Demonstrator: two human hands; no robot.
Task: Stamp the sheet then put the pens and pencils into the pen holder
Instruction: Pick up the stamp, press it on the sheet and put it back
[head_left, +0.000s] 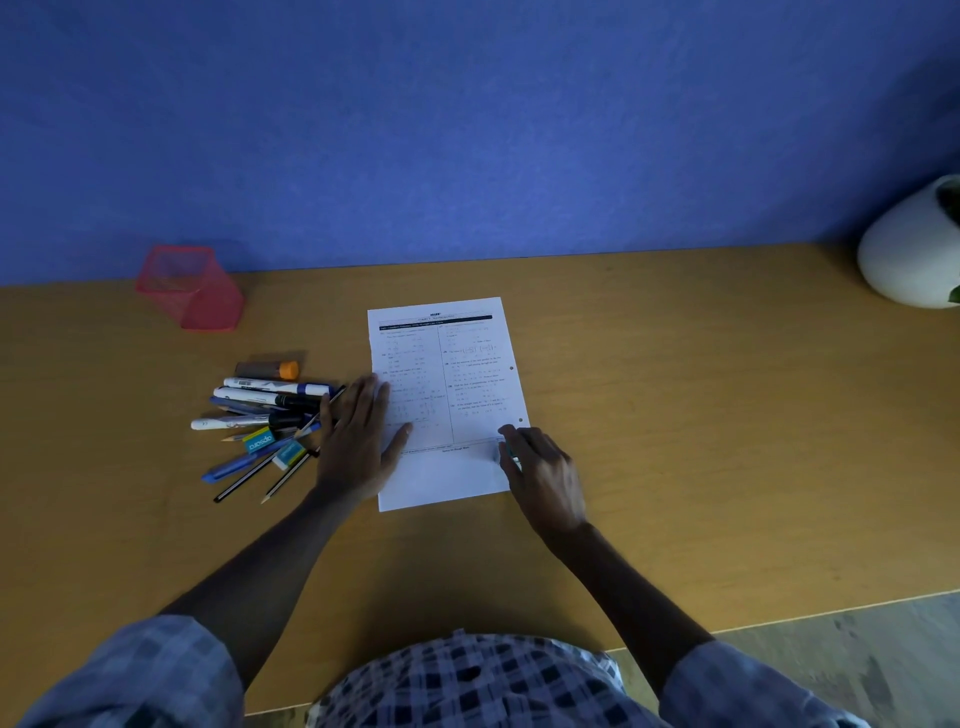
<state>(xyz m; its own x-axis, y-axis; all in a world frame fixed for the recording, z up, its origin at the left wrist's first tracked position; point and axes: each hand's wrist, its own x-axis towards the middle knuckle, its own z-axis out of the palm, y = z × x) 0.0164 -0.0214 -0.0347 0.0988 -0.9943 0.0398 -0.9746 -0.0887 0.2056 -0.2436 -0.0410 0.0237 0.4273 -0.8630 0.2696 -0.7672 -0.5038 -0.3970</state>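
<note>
A printed white sheet (457, 374) lies in the middle of the wooden desk (675, 441). My left hand (358, 441) rests flat, fingers spread, on the sheet's left edge. My right hand (540, 478) is closed around a small stamp (511, 457) at the sheet's lower right corner; only a green and white bit of the stamp shows. A heap of pens, markers and pencils (265, 415) lies just left of my left hand. The pink mesh pen holder (192, 288) stands at the back left by the wall.
Two erasers with teal sleeves (260, 440) lie among the pens, and an orange-capped tube (270, 370) sits at the heap's far side. A white round pot (909, 249) stands at the far right. The blue wall borders the desk's back; the front edge runs lower right.
</note>
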